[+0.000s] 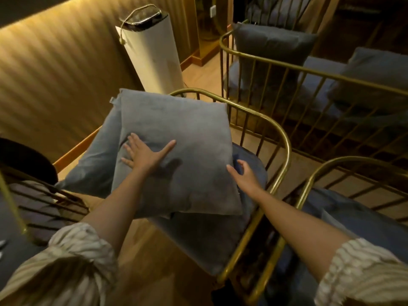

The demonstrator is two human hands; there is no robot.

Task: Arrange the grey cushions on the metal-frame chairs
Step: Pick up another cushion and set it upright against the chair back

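A square grey cushion [187,138] lies on the near chair [280,138], a gold metal frame with a dark seat pad [212,239]. A second grey cushion [99,155] sits partly under it on the left. My left hand [144,154] rests flat on the top cushion, fingers spread. My right hand [244,175] is open at that cushion's right edge, touching or nearly touching it. Further back, a second metal-frame chair [287,65] holds two more grey cushions [273,44] [373,71].
A tall white cylindrical unit [152,56] stands against the ribbed wall behind the near chair. A third gold-frame chair [331,166] with a blue pad is at the right. Another frame [13,206] and a dark round object [26,160] sit at the left.
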